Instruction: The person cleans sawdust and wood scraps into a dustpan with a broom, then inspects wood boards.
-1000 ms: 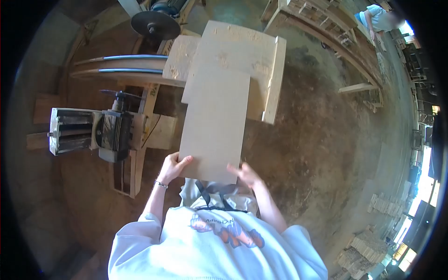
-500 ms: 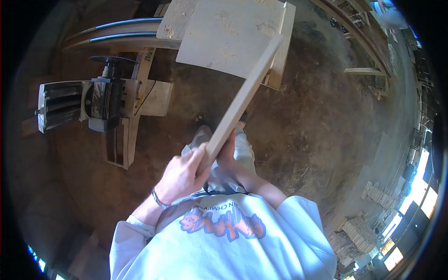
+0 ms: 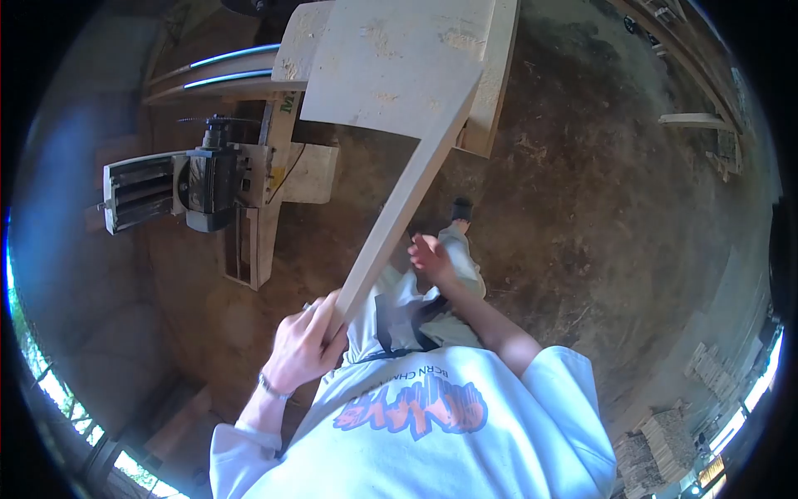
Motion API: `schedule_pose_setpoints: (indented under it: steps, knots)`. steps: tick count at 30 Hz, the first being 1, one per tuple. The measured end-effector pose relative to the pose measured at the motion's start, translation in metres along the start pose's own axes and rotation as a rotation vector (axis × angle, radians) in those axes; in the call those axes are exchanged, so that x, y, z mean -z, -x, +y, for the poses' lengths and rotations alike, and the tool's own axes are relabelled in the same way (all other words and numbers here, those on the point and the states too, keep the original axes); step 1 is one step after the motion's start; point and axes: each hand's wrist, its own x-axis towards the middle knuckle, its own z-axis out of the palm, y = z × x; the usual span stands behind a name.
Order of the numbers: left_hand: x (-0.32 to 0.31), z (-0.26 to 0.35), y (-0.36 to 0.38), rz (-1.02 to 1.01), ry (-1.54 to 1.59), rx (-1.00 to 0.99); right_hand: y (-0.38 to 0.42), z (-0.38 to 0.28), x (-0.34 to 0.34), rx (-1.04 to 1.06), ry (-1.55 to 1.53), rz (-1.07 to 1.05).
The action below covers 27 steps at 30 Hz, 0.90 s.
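A long, narrow wooden board [image 3: 403, 204] slants away from me, its near end by my waist and its far end overlapping the edge of a pale sheet-topped table [image 3: 374, 91]. My left hand [image 3: 306, 343] is closed around the near end, fingers over the top and thumb at the side. To the right of the board, apart from it, my right hand [image 3: 431, 256] hangs in front of my thigh. Its fingers are loosely bent, with nothing in them.
Left of the table stands a machine with a dark motor [image 3: 209, 187] and a toothed circular blade above it. Metal rails [image 3: 229, 76] run left from the table. Wood shavings lie on the tabletop. Stacked timber [image 3: 665, 441] sits at lower right on the brown floor [image 3: 565, 208].
My right hand has let go of the board and moved off to its right. The left hand keeps its grip on the near end. The view has shifted, and the machine appears further right.
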Motion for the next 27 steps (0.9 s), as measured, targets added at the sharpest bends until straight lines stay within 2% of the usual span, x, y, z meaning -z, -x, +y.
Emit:
schedule_pose_setpoints:
  steps: [1,2,3,4,5,6,9,12,14,15,18,20,21,22,26,27]
  knots:
    - [0.002,0.005,0.01,-0.01,-0.013,0.024,0.01,-0.007,0.026,0.041,0.196,0.007]
    - [0.002,0.009,0.012,-0.013,-0.023,0.047,0.012,-0.008,0.059,0.023,0.216,-0.054]
    - [0.003,0.014,0.0,0.005,-0.028,0.03,0.012,-0.01,0.088,-0.077,0.277,-0.024]
    - [0.002,0.019,-0.015,0.018,-0.028,0.022,0.009,-0.019,0.106,-0.062,0.312,0.032]
    - [-0.005,0.023,-0.042,0.123,-0.011,-0.038,0.01,-0.025,0.118,-0.062,0.345,0.086]
    - [-0.016,0.02,-0.064,0.074,-0.023,0.046,0.019,-0.026,0.127,-0.064,0.378,0.143]
    - [-0.014,0.025,-0.067,0.146,-0.028,-0.008,0.03,-0.052,0.14,-0.027,0.47,0.159]
    - [-0.007,0.031,-0.017,0.121,-0.082,0.068,0.035,-0.06,0.155,0.031,0.33,0.249]
    - [-0.003,0.043,0.004,0.056,-0.129,0.101,0.035,-0.054,0.171,-0.028,0.338,0.269]
    - [-0.007,0.045,0.006,0.092,-0.11,0.094,0.028,-0.047,0.181,-0.039,0.332,0.273]
    - [-0.021,0.042,-0.053,0.223,-0.078,0.025,0.008,-0.072,0.177,0.013,0.354,0.222]
    - [-0.022,0.041,-0.079,0.172,-0.07,0.071,0.021,-0.074,0.168,0.042,0.406,0.194]
    - [-0.022,0.04,-0.072,0.264,-0.134,0.006,0.014,-0.084,0.164,0.083,0.454,0.18]
    - [-0.02,0.039,-0.063,0.245,-0.144,0.047,0.008,-0.091,0.159,0.108,0.505,0.15]
    - [-0.005,0.044,-0.004,0.132,-0.219,0.087,0.017,-0.08,0.177,0.109,0.36,0.221]
    - [-0.008,0.046,0.002,0.156,-0.161,0.134,0.016,-0.074,0.186,0.026,0.339,0.274]
